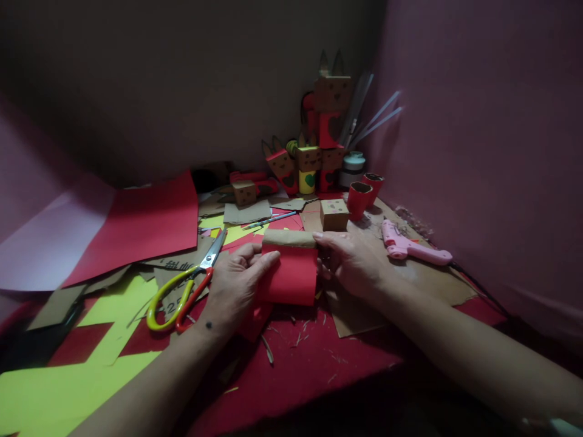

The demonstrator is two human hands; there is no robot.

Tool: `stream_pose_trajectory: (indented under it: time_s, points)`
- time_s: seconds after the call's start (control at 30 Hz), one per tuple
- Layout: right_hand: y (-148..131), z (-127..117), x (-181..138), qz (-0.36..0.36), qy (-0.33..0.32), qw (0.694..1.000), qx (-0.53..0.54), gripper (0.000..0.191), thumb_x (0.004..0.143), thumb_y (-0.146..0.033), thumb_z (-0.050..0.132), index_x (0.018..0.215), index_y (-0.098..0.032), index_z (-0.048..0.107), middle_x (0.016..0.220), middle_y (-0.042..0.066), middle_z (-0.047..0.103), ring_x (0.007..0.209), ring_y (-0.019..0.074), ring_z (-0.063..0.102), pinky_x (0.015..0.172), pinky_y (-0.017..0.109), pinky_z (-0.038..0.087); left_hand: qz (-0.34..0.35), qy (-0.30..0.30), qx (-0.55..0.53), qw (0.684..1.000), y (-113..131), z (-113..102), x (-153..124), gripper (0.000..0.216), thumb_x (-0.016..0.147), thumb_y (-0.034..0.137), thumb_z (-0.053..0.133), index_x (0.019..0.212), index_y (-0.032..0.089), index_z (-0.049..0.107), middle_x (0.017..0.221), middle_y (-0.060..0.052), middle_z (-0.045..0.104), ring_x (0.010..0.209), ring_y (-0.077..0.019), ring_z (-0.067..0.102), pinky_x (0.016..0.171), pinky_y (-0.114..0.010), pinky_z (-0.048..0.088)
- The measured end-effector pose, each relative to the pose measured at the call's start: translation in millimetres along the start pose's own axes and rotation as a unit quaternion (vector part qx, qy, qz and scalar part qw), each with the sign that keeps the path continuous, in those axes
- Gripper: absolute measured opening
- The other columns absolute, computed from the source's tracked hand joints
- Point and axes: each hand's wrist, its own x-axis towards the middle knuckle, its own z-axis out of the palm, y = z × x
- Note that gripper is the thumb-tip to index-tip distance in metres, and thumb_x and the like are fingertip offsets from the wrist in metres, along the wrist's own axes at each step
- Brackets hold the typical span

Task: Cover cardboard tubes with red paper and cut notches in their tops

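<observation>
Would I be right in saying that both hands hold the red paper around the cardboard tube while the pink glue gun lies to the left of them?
Not quite: the head view shows the pink glue gun lying to the right of the hands. The left hand and right hand do hold the red paper around the cardboard tube.

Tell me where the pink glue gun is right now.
In the head view, the glue gun lies on the right by the pink wall, just beyond the right hand and near the red cups.

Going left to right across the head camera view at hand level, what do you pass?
Scissors → left hand → red paper around a cardboard tube → right hand → pink glue gun.
</observation>
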Motion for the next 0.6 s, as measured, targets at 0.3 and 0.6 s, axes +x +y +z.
stream_pose_trajectory:
  time_s: [0.3,0.6]
  points:
    - [4.5,-5.4,-3.5,0.003,-0.011,1.000,-0.002,0.023,0.065,-0.024,0.080,0.085,-0.015,0.073,0.066,0.000,0.064,0.053,0.0083,0.052,0.049,0.022,0.037,0.005,-0.011,-0.032,0.999,-1.1,-0.5,2.3,0.035,0.065,0.036,0.081,0.090,0.014,0.070,0.072,-0.004,0.074,0.061,-0.0177,0.067,0.061,-0.027,0.054]
    - [10.0,-6.2,-2.7,-0.013,0.005,1.000,-0.007,0.012,0.070,-0.021,0.076,0.082,-0.019,0.073,0.063,-0.002,0.064,0.052,0.0073,0.051,0.051,0.022,0.036,0.024,0.007,0.001,1.000,4.4,1.3,-0.8,0.031,0.065,0.036,0.081,0.087,0.015,0.075,0.073,-0.004,0.075,0.062,-0.0168,0.066,0.058,-0.023,0.053]
